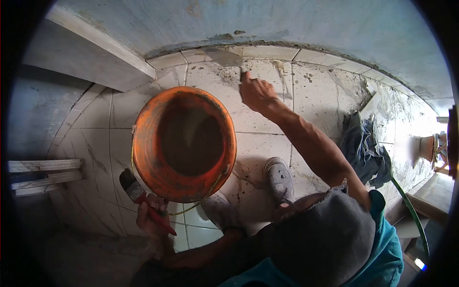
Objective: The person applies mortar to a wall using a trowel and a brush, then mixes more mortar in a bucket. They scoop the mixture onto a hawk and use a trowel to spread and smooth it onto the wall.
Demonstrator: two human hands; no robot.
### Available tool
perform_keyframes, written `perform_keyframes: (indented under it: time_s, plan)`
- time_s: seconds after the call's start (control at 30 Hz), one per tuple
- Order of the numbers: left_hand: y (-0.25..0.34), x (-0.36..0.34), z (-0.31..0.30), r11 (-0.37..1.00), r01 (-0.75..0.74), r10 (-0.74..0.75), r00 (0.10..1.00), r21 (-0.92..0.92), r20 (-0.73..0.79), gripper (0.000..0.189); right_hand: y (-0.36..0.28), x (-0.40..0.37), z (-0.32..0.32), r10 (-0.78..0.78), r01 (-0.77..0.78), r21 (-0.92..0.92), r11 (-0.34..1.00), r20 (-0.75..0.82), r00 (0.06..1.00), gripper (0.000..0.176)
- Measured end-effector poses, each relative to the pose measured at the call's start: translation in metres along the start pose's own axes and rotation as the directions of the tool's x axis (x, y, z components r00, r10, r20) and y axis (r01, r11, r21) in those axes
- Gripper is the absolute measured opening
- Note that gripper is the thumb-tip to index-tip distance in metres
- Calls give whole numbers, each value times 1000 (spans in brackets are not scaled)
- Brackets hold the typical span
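My right hand (258, 93) is closed around the handle of a putty knife (225, 58). Its flat grey blade lies against the strip of tile along the foot of the wall. At the lower left, my left hand (152, 210) grips a paintbrush (155, 217) with a red handle and dark bristles pointing up and left. That hand is beside the near rim of an orange bucket (147, 138), perhaps touching it. Murky greyish contents show in the bucket's dark bottom. A thin yellowish handle hangs along its near side.
White marbled floor tiles (258, 119) carry dark spatters. A blue-grey wall (325, 24) runs along the far side. Dark cloth (361, 148) lies at right, near a green hose (411, 210). A grey slab (91, 52) juts in from upper left; pale strips (45, 165) lie at left.
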State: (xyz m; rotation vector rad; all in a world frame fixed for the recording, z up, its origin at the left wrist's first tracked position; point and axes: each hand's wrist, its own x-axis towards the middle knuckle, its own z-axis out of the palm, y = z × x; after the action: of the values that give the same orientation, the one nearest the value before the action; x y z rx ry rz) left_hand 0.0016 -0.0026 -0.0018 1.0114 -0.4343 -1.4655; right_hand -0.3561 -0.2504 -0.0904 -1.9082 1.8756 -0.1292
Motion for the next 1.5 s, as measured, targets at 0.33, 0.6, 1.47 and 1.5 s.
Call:
perform_keyframes:
  time_s: [0.33, 0.6, 1.47, 1.5]
  plan:
    - [-1, 4, -10, 992, -4, 14, 997, -129, 76, 20, 89, -107, -44, 233, -244, -67, 967, -148, 961, 31]
    - [-4, 4, -23, 999, -9, 14, 996, -47, 93, 25, -36, -12, -15, -117, 113, -80, 990, -41, 992, 33]
    - [17, 0, -22, 998, -47, 52, 988, -32, 144, 19, 17, -82, -63, 49, -39, -163, 986, 57, 997, 31]
    - [15, 0, -20, 997, -58, 61, 996, -58, 58, 28, 0, -66, -54, -19, 27, -182, 983, 44, 999, 32]
